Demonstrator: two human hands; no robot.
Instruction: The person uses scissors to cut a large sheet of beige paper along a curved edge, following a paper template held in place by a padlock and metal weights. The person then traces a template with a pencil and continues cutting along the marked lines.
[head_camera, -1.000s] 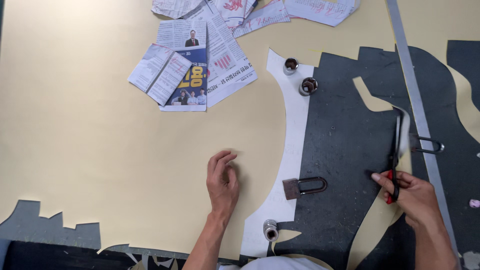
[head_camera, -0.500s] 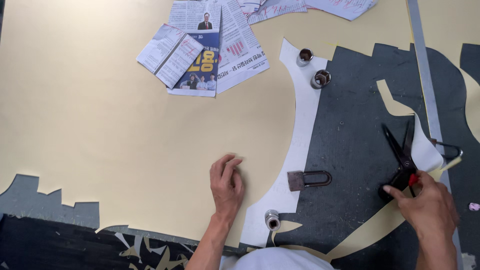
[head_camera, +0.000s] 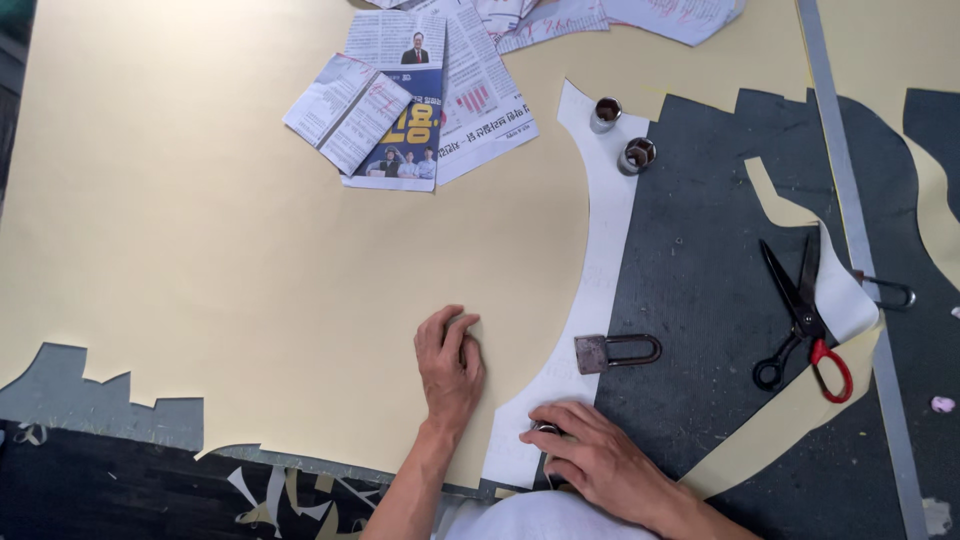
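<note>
My left hand (head_camera: 450, 365) lies flat, fingers apart, on a large cream sheet (head_camera: 250, 260), close to the edge of a long white curved pattern piece (head_camera: 610, 240). At the pattern's near end my right hand (head_camera: 595, 462) has its fingers curled over a small round metal weight (head_camera: 545, 428), which is mostly hidden. A padlock (head_camera: 615, 352) rests on the pattern just beyond that hand. Scissors (head_camera: 805, 320) with one red and one black handle lie partly open on the dark table (head_camera: 700, 250), out of both hands.
Two round metal weights (head_camera: 606, 112) (head_camera: 638, 155) sit on the pattern's far end. Newspaper sheets (head_camera: 420, 95) lie at the back. A long metal ruler (head_camera: 850, 200) runs down the right side, with another padlock (head_camera: 890, 292) and a pink chalk piece (head_camera: 942, 404) nearby.
My right hand let go of the scissors, which now lie on the table, and moved left to the small weight at the pattern's near end. The left hand stayed put.
</note>
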